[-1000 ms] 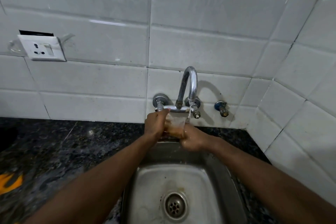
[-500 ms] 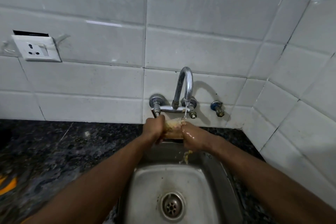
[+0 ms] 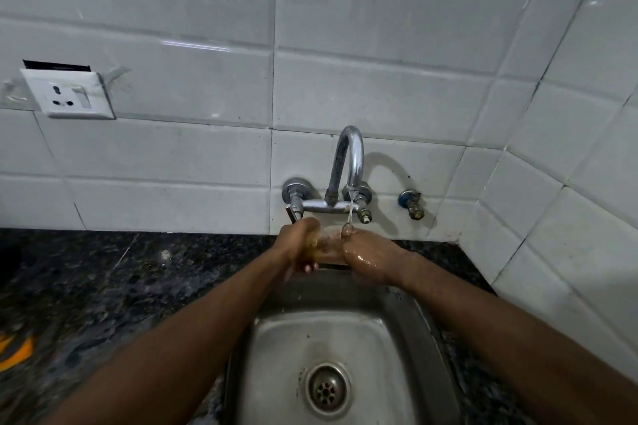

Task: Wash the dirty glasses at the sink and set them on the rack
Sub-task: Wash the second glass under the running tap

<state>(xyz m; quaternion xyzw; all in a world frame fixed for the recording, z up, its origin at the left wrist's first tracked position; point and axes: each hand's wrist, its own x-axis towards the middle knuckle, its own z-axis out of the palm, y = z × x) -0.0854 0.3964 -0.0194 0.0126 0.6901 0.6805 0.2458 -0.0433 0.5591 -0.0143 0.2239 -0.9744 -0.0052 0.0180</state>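
A clear drinking glass (image 3: 328, 245) with brownish residue lies sideways between my two hands, over the back edge of the steel sink (image 3: 428, 338). My left hand (image 3: 298, 247) grips its left end with curled fingers. My right hand (image 3: 367, 257), wet and shiny, holds its right end. A thin stream of water falls from the chrome tap (image 3: 348, 162) onto the glass and my right fingers. Most of the glass is hidden by my hands.
The sink drain (image 3: 326, 388) lies below my arms. Dark granite counter (image 3: 114, 290) spreads to the left, with an orange shape (image 3: 15, 352) at its left edge. A small valve (image 3: 411, 203) and a wall socket (image 3: 67, 93) sit on the white tiles. No rack is in view.
The glass went from upright under the tap to lying sideways between my hands, and brownish water spilled into the sink. My hands stayed under the stream.
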